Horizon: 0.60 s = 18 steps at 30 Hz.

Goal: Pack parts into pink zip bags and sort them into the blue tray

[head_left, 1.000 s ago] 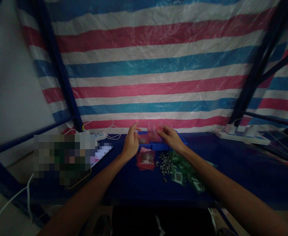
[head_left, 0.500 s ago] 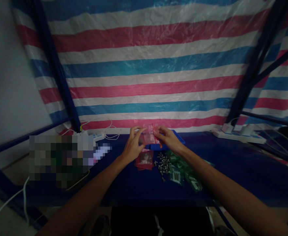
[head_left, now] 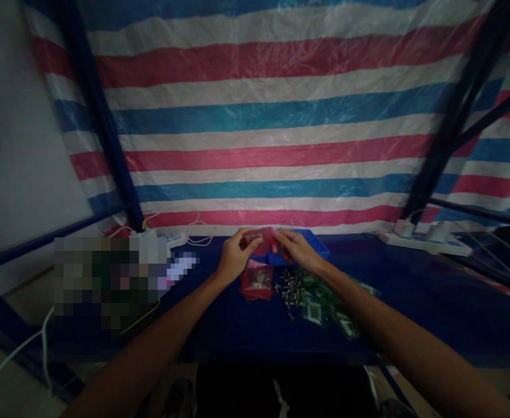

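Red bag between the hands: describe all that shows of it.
The bag is small, translucent red and looks like thin plastic. Dark contents show in its left end, too blurred to identify. The left hand grips that end; the right hand's fingers are at the other. In view it overlaps the blue tray.

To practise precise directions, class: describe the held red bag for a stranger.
Start at the striped sheet and drop to the blue table below. Near its far edge, the left hand and right hand hold the red bag between them. The stack of red bags nearer the viewer lies down; this one alone is held.
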Motion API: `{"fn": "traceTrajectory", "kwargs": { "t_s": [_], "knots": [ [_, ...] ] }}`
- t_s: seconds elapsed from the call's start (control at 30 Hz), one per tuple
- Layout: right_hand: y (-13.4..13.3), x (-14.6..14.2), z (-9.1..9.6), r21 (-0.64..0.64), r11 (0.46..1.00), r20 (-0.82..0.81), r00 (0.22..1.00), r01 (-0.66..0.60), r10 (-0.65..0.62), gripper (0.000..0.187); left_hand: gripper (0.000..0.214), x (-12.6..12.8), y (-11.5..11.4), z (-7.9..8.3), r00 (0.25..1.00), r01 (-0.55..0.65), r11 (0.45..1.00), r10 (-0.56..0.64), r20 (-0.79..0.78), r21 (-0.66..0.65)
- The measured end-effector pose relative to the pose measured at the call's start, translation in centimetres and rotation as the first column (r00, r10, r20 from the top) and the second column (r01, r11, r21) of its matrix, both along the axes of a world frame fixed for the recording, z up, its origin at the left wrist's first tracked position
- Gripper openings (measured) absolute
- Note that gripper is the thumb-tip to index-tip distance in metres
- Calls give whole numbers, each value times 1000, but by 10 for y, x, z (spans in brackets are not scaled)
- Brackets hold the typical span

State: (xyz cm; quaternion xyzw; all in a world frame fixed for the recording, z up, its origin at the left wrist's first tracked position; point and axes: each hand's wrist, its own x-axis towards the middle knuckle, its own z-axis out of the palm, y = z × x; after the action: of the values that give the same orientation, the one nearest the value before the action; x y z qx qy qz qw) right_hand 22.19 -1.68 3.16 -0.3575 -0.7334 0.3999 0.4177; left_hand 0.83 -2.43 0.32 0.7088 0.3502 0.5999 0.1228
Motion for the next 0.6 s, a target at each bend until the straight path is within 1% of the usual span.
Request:
{"fn": "traceTrajectory", "kwargs": {
  "t_s": [0.07, 0.13, 0.17, 0.23, 0.27, 0.33, 0.4, 0.47, 0.53, 0.6],
  "knots": [
    [1, 1, 0, -9, 1000, 7, 1000, -3, 3, 57, 34, -3, 9, -3, 997, 15, 998, -10, 77, -61],
    [0, 2, 1, -24, 1000, -3, 1000, -20, 20, 50, 38, -9, 21, -6, 990, 39, 993, -24, 139, -113],
    [-1, 3, 2, -31, 999, -5, 1000, -30, 30, 47, 40, -12, 28, -7, 986, 28, 993, -8, 167, -118],
    [-2, 3, 5, -37, 998, 1, 999, -41, 41, 42, 38, -20, 41, -9, 980, -51, 991, 74, 184, -126],
    [-2, 3, 6, -35, 999, 9, 999, -38, 38, 41, 34, -24, 48, -11, 980, -99, 986, 120, 159, -134],
    [-3, 4, 7, -30, 999, 22, 999, -25, 26, 42, 28, -30, 57, -13, 984, -159, 978, 168, 60, -138],
    [-3, 4, 7, -27, 999, 31, 999, -18, 19, 44, 27, -35, 63, -16, 984, -179, 974, 175, -37, -141],
    [-3, 4, 7, -22, 1000, 35, 999, -18, 19, 46, 23, -38, 66, -18, 976, -178, 974, 158, -148, -138],
    [-2, 4, 6, -13, 1000, 38, 999, -17, 17, 47, 18, -40, 68, -19, 953, -184, 977, 150, -262, -112],
    [-2, 4, 7, -7, 1000, 46, 999, -16, 17, 45, 15, -41, 69, -20, 927, -202, 977, 166, -335, -73]
  ]
}}
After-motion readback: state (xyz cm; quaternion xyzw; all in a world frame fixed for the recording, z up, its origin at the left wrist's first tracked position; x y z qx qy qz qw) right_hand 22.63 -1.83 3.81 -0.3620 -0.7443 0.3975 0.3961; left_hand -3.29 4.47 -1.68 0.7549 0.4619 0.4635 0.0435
